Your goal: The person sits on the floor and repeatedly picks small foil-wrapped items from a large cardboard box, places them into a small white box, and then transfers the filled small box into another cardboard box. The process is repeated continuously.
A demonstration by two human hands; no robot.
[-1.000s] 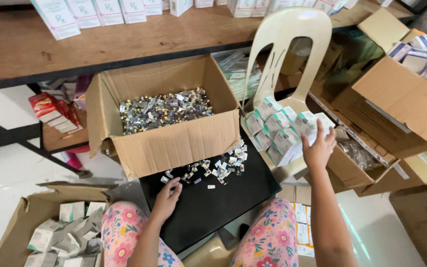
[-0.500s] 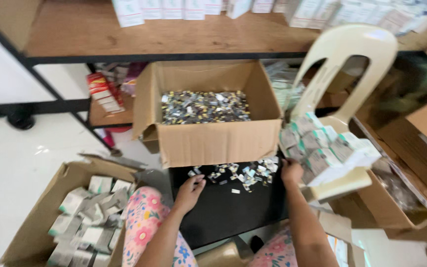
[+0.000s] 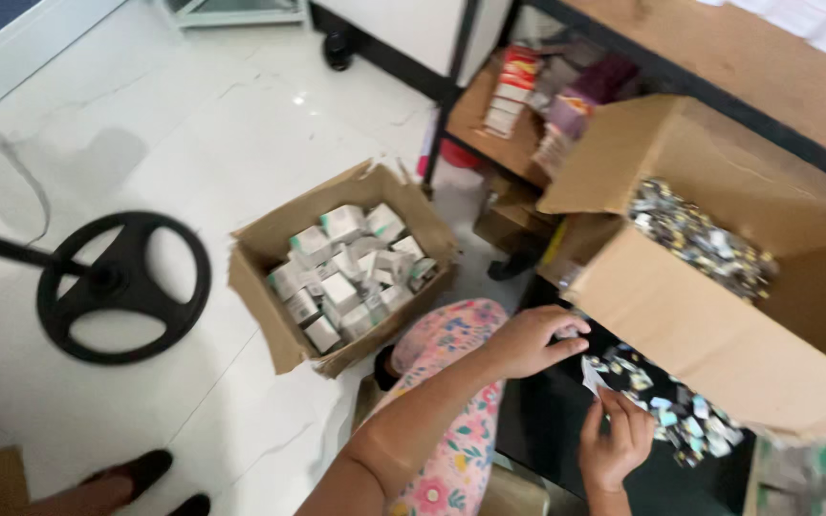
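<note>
My left hand [image 3: 532, 340] and my right hand [image 3: 614, 440] meet over a black board [image 3: 547, 420] on my lap, both pinching one small white packet [image 3: 593, 375] between them. Just right of my hands lies a loose heap of small silvery blister pieces [image 3: 681, 416] on the board. Behind it stands a large cardboard box [image 3: 719, 325] with more shiny pieces [image 3: 700, 239] inside. My knee in flowered trousers [image 3: 446, 334] shows under the left arm.
A torn cardboard box [image 3: 270, 253] full of small white cartons [image 3: 346, 272] sits on the white floor to my left. A black round stand base [image 3: 121, 287] lies further left. A wooden shelf [image 3: 509, 105] holds coloured packs. Someone's dark shoes [image 3: 141, 473] are at bottom left.
The view has swung left and down. My right hand came off the cartons on the chair and joined my left hand over the black board, where both now hold a small packet.
</note>
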